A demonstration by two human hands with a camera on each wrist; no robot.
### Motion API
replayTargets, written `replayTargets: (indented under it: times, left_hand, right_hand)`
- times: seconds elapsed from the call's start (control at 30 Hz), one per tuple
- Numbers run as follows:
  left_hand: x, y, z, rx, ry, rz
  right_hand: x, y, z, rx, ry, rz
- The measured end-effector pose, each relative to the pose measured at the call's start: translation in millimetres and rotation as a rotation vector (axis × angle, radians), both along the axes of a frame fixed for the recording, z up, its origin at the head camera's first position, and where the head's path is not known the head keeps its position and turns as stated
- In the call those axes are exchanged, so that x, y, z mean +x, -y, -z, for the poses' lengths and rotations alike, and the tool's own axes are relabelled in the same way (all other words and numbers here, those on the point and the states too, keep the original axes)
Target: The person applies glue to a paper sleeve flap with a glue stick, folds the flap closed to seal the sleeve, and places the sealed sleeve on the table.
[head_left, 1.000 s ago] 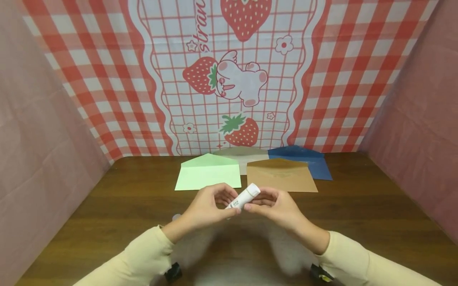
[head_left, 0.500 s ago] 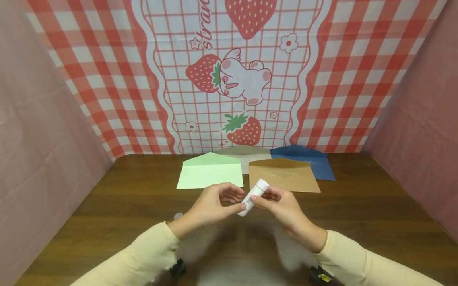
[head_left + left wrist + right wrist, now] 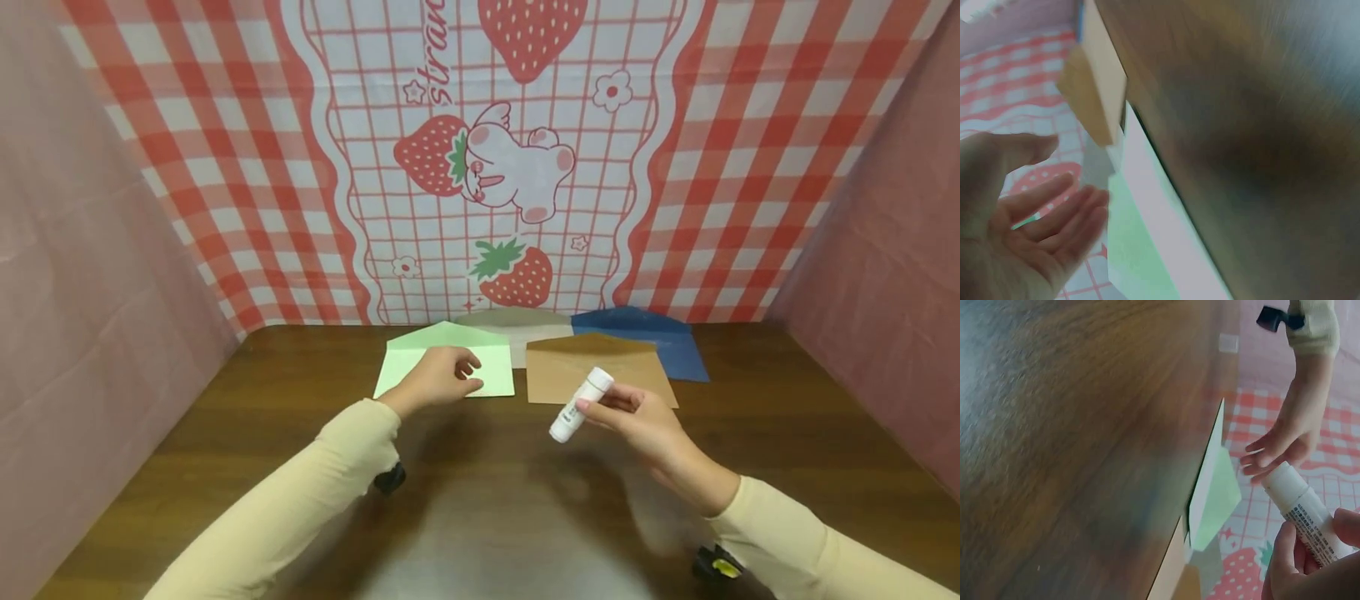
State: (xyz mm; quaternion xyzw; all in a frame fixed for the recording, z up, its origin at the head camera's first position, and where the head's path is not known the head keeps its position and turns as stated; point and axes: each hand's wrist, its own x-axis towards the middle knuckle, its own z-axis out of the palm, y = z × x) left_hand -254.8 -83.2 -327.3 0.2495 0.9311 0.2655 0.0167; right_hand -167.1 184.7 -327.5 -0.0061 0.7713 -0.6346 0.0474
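In the head view my right hand (image 3: 648,421) pinches a white glue-stick-like tube (image 3: 581,406) between thumb and fingers, tilted in front of the tan envelope (image 3: 555,375). My left hand (image 3: 438,375) holds nothing; its fingers are relaxed and bent in front of the green envelope (image 3: 491,367), and whether it touches the paper cannot be told. The left wrist view shows the left hand (image 3: 1041,219) with thumb and fingers apart, beside the green envelope (image 3: 1141,231). In the right wrist view the printed tube (image 3: 1310,519) lies in the right hand's grip (image 3: 1316,562).
Behind the front envelopes lie a grey-beige envelope (image 3: 517,329) and a blue envelope (image 3: 678,350). A strawberry-print checked cloth (image 3: 517,167) hangs at the table's back edge, with pink cloth (image 3: 97,250) at both sides. The brown table (image 3: 487,483) extends in front.
The hands have separated. The left hand has let go of the tube and moved forward and left to the green envelope; the right hand has carried the tube to the right.
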Motion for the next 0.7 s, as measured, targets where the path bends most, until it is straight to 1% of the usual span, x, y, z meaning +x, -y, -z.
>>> replayTargets:
  times: [0.1, 0.17, 0.23, 0.3, 0.4, 0.47, 0.57, 0.63, 0.7]
  left_hand:
    - [-20.0, -13.1, 4.9, -0.142, 0.009, 0.019]
    - [-32.5, -23.6, 8.9, -0.224, -0.009, 0.044]
    - [-44.7, -34.6, 12.4, -0.259, -0.027, 0.062]
    - [-56.8, -44.7, 15.5, -0.253, -0.038, 0.065]
    - [-72.3, -57.6, 18.5, -0.184, -0.012, 0.046]
    - [-81.1, -64.3, 20.4, -0.139, -0.009, 0.031]
    - [-91.0, -72.8, 22.2, -0.109, -0.028, 0.013]
    - [-96.2, -78.4, 23.0, -0.121, -0.056, 0.006]
    - [-99.7, -85.0, 23.0, -0.145, -0.057, 0.002]
  right_hand:
    - [0.3, -8, 2.0, -0.011, 0.005, 0.004]
    - [0.5, -11, 3.0, -0.016, 0.006, 0.004]
    - [0.3, -13, 3.7, -0.026, 0.012, 0.003]
    - [-0.2, -15, 3.7, -0.031, 0.024, 0.012]
    - [-1.6, -17, 3.2, -0.042, 0.037, 0.029]
    - [-2.4, -18, 2.2, -0.052, 0.037, 0.044]
    - [-3.3, -20, 0.5, -0.065, 0.034, 0.059]
    - [-4.0, -22, -0.2, -0.063, 0.033, 0.069]
    - [-5.3, -24, 0.1, -0.06, 0.034, 0.078]
